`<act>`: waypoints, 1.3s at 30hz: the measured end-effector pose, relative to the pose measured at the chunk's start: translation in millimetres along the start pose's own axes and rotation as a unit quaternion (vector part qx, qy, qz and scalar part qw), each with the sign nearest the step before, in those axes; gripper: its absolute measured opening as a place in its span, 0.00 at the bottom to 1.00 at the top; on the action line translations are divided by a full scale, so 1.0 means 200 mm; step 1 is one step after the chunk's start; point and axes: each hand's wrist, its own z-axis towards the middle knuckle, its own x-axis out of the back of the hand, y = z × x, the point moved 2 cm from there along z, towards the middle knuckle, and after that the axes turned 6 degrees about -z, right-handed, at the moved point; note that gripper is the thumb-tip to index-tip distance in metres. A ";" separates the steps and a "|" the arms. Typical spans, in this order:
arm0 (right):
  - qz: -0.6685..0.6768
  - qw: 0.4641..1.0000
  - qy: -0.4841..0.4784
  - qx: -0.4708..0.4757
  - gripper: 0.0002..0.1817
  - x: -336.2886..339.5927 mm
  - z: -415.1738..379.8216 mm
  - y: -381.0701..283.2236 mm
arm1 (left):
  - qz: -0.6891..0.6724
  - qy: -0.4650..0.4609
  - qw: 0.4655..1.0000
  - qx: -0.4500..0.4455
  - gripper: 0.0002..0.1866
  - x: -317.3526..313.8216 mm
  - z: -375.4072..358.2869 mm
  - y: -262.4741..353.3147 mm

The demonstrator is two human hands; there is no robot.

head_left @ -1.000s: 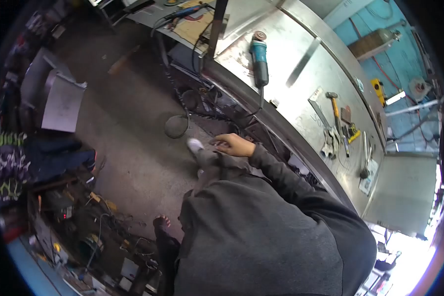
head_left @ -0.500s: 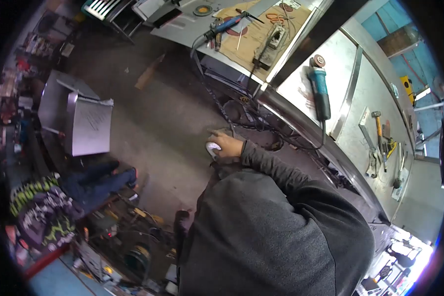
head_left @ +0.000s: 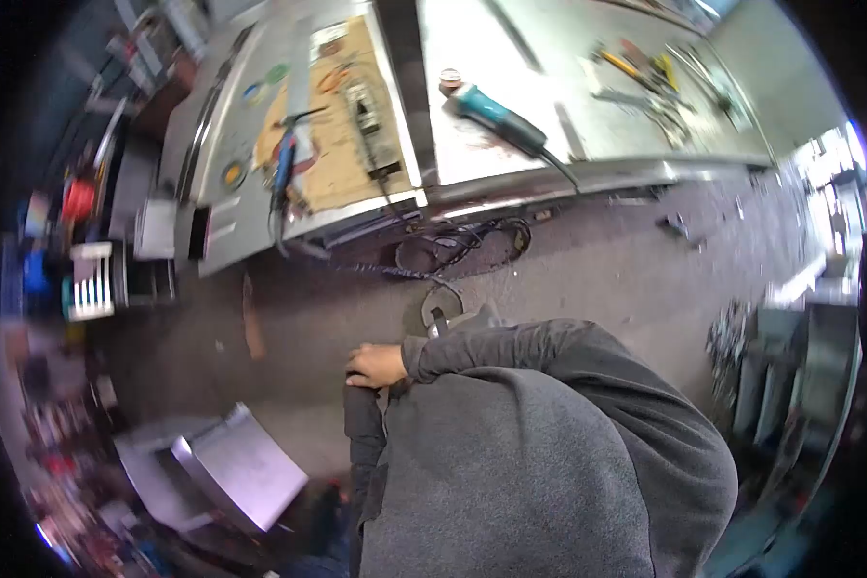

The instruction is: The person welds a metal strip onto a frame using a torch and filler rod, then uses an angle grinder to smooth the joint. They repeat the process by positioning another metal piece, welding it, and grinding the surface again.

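My right hand reaches across in front of my body, its fingers closed over the end of my left sleeve. That dark sleeve comes up along the left side of my grey top. My left hand is hidden at the sleeve's end, under or behind my right hand. On the floor just beyond my right forearm lies a round grey disc-like thing, partly covered by a dark and white shape.
Ahead stands a metal workbench with a teal angle grinder, a blue-handled torch, a power strip and several hand tools. Coiled cables lie on the floor beside it. A bent sheet-metal piece is at lower left.
My view has swung round, so the bench now lies straight ahead. My right hand has moved from beside a small white thing to the end of my left sleeve.
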 end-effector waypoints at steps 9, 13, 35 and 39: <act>-0.033 0.913 0.239 -0.328 0.25 -0.10 -0.05 0.02 | 0.196 -0.188 0.958 -0.092 0.23 -0.11 0.14 0.54; -0.018 0.905 0.269 -0.330 0.33 -0.27 -0.11 0.01 | 0.246 -0.256 0.930 -0.093 0.24 -0.14 0.08 0.48; -0.053 0.886 0.318 -0.332 0.29 -0.27 -0.51 -0.01 | 0.361 -0.341 0.851 -0.170 0.24 -0.55 -0.22 0.52; 0.100 0.892 0.247 -0.366 0.30 -0.29 -0.64 0.02 | 0.377 -0.354 0.837 -0.177 0.24 -0.66 -0.29 0.49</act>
